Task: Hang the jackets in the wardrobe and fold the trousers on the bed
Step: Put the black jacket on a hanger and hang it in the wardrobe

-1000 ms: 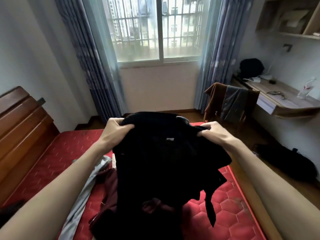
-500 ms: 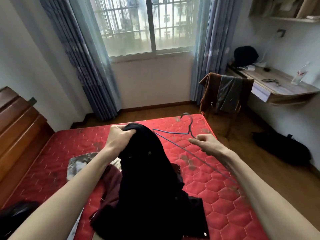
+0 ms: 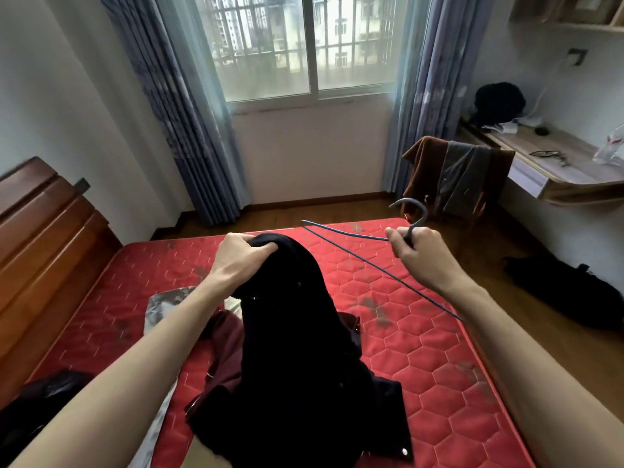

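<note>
My left hand [image 3: 241,258] grips the top of a black jacket [image 3: 297,359] and holds it up over the red mattress [image 3: 422,359]; the jacket hangs down in a dark heap. To its right, my right hand [image 3: 417,256] holds a thin blue wire hanger [image 3: 351,246] by the neck under its hook, free of the jacket. Under the jacket lie a dark red garment [image 3: 224,359] and a light grey garment [image 3: 165,304] on the mattress. No wardrobe is in view.
A wooden headboard [image 3: 40,238] stands at the left. A chair [image 3: 456,177] draped with brown and grey clothes stands by the wall-mounted desk [image 3: 557,163] at the right. A black bag [image 3: 567,292] lies on the wooden floor. Window and curtains are straight ahead.
My right hand let go of the jacket, pulled the blue hanger out and lifted it to the right. The jacket now hangs from my left hand alone.
</note>
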